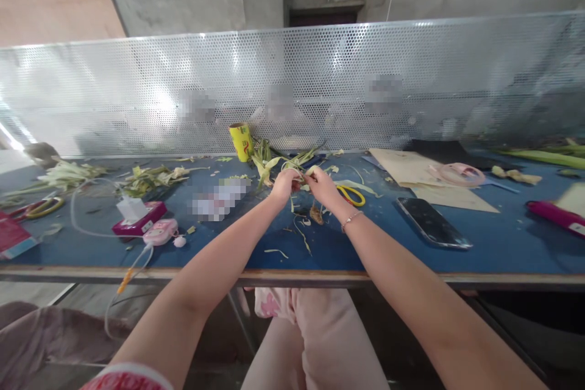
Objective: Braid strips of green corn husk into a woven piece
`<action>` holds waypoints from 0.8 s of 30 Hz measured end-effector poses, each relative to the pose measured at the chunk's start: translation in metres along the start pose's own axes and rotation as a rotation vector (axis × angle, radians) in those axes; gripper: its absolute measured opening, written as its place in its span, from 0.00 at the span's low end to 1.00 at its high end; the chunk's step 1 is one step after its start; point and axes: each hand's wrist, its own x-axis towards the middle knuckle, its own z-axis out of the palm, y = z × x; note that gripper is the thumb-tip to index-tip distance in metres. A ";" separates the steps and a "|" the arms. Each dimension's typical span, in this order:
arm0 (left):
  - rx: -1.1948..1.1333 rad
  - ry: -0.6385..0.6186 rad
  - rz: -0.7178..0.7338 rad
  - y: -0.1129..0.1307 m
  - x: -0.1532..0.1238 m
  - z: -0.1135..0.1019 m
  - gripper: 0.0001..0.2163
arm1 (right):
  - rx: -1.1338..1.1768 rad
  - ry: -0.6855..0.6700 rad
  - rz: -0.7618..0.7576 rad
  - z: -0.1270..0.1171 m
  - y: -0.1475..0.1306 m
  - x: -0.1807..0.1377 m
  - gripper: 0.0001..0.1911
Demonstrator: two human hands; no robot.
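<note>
My left hand (284, 185) and my right hand (322, 186) are close together over the middle of the blue table. Their fingers are pinched on thin, pale green plant strips (289, 166) that look like husk or leaf. The fingers partly hide the strips. More leafy strips (265, 164) lie just behind my left hand. To the right of my right hand is a yellow loop-shaped handle (357, 196), perhaps of scissors. A brown, dry scrap (315, 214) and thin fibres lie below my hands.
A yellow roll (241, 142) stands near the perforated metal screen (256, 67). On the right lie a black phone (432, 222), tan sheets (411, 172) and a pinkish ring-shaped roll (458, 174). On the left are a purple box (150, 217), a cable and leaf piles (153, 181).
</note>
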 end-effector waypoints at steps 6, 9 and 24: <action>0.449 0.071 0.184 0.002 0.001 -0.004 0.15 | 0.007 -0.019 -0.044 0.000 -0.003 -0.001 0.06; 0.552 0.109 0.217 0.009 0.000 -0.005 0.14 | 0.053 -0.015 -0.052 0.001 -0.005 -0.002 0.07; 0.488 0.225 0.256 0.017 -0.012 0.003 0.16 | 0.186 0.089 0.049 0.010 -0.011 -0.001 0.10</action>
